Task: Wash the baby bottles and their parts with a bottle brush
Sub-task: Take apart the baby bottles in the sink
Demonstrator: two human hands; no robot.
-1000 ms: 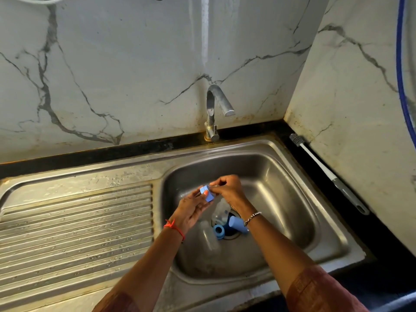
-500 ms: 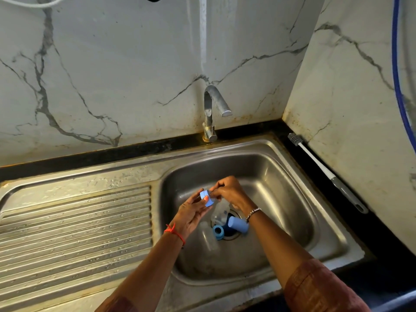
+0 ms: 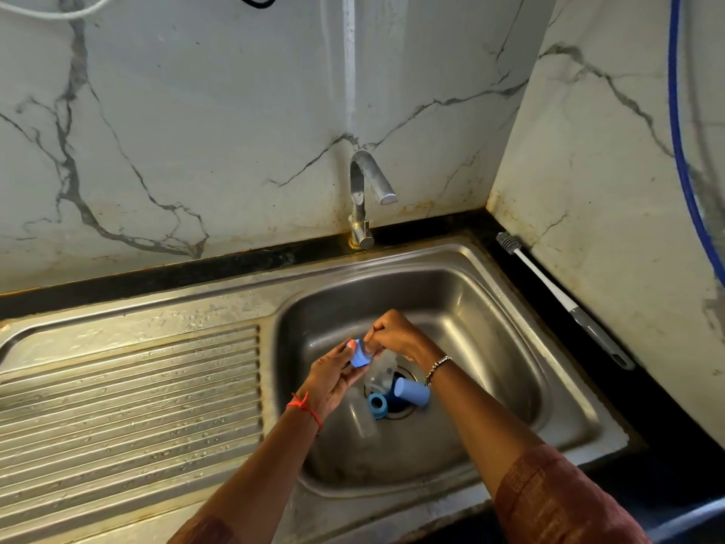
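Back wall: glossy white panel with grey marble veins. A bright vertical streak of reflected light runs down it above the tap. Right wall: same panel, meets the back wall at a corner behind the sink's far right corner. Brownish staining along the foot of both walls. Black counter strip lies between the walls and the steel sink. Ribbed drainboard on the left, wet with droplets; basin on the right. The tap stands at the far edge of the sink, spout towards the basin. Blue hose hangs down the right wall. White cable at the top left corner, black cable at the top edge.
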